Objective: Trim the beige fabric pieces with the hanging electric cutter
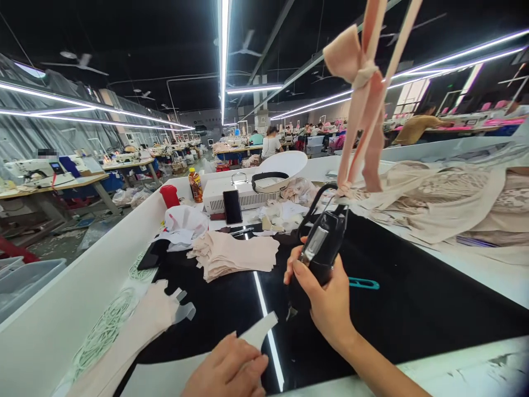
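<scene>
My right hand (pixel 326 298) is wrapped round a black corded hand tool (pixel 330 237) with a metal lever on its side and a small metal tip pointing down. Knotted pink fabric strips (pixel 363 82) hang from above and hold the tool's upper end. At the bottom, the fingers of my left hand (pixel 229 366) are bunched over a pale fabric piece (pixel 264 326), whose narrow end sticks out past them towards the tool tip. The piece lies low over the glossy black tabletop (pixel 397 298). Whether the tip touches anything cannot be made out.
A stack of pinkish fabric pieces (pixel 235 255) lies ahead, with more pieces (pixel 144 314) at left beside green cord coils (pixel 109 325). Behind are a phone (pixel 232 207), white vented box (pixel 217 196) and bottle (pixel 195 184). A teal handle (pixel 363 283) lies right; beige fabric (pixel 446 193) is heaped beyond.
</scene>
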Motion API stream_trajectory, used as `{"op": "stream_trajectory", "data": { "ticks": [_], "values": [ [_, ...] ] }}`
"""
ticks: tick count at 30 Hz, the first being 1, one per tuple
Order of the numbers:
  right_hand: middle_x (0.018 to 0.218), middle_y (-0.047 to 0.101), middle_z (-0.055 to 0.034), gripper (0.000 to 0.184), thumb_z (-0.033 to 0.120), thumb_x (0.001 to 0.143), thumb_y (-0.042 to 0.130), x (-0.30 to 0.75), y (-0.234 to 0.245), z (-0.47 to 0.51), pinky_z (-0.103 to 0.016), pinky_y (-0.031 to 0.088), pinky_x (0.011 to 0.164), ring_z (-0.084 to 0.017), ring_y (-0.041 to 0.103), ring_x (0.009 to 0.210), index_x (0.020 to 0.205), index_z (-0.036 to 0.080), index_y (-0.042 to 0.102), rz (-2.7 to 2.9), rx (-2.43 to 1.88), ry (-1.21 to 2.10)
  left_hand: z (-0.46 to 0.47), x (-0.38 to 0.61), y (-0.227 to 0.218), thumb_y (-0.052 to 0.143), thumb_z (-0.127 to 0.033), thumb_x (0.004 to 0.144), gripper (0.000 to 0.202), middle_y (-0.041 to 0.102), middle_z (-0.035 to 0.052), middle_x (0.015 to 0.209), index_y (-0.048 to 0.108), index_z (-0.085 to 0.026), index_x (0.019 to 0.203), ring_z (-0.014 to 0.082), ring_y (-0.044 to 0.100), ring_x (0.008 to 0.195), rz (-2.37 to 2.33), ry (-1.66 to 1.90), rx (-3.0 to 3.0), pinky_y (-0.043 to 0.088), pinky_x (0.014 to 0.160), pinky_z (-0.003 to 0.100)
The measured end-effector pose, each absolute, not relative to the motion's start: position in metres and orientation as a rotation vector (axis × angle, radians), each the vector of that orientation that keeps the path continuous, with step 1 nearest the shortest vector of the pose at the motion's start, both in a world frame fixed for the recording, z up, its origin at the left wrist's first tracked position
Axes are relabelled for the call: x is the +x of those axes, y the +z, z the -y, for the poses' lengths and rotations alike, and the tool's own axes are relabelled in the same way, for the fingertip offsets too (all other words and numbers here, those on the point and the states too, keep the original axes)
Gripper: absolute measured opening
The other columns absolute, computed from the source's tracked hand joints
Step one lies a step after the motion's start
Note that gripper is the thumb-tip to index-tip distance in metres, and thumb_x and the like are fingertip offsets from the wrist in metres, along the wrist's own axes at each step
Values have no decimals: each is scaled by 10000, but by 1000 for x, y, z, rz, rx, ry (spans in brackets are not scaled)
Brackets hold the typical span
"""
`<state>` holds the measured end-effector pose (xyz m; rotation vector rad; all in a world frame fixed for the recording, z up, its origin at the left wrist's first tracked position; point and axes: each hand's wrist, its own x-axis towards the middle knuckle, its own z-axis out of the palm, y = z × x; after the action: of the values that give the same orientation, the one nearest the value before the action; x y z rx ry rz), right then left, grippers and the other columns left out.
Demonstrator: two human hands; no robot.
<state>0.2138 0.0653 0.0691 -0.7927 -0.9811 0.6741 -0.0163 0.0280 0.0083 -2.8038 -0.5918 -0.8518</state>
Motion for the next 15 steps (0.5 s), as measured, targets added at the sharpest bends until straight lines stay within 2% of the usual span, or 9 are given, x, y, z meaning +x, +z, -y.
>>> {"op": "stream_trajectory", "data": {
  "ticks": [4, 9, 12, 15],
  "values": [
    [806, 671, 35, 253, 321, 848, 809, 205, 70, -70, -293, 553, 560, -140, 619, 552, 998, 252, 617, 965, -776, 729, -48, 5, 14, 396, -188, 1124, 296, 731, 76, 1039, 667, -138, 1232, 186, 759, 938, 690, -805, -2737, 643, 988, 384],
    [775, 661, 36, 264, 300, 835, 793, 198, 69, -71, -294, 551, 553, -150, 609, 553, 1000, 259, 591, 964, -773, 748, -62, 15, -5, 403, -225, 1122, 327, 686, 90, 1119, 637, -172, 1345, 214, 724, 1042, 823, -779, -2789, 613, 1049, 443],
    [775, 655, 41, 263, 307, 837, 781, 196, 66, -72, -290, 543, 557, -145, 602, 556, 1007, 259, 586, 968, -783, 739, -66, 16, -18, 325, -236, 1132, 384, 675, 94, 1096, 650, -181, 1328, 223, 718, 1001, 830, -869, -2749, 620, 1024, 474],
    [784, 665, 38, 264, 325, 844, 774, 196, 63, -72, -300, 554, 577, -149, 612, 570, 1017, 255, 587, 985, -791, 729, -66, 17, -21, 383, -218, 1115, 349, 682, 90, 1098, 654, -189, 1334, 223, 723, 992, 829, -836, -2766, 624, 1016, 463]
  ]
}}
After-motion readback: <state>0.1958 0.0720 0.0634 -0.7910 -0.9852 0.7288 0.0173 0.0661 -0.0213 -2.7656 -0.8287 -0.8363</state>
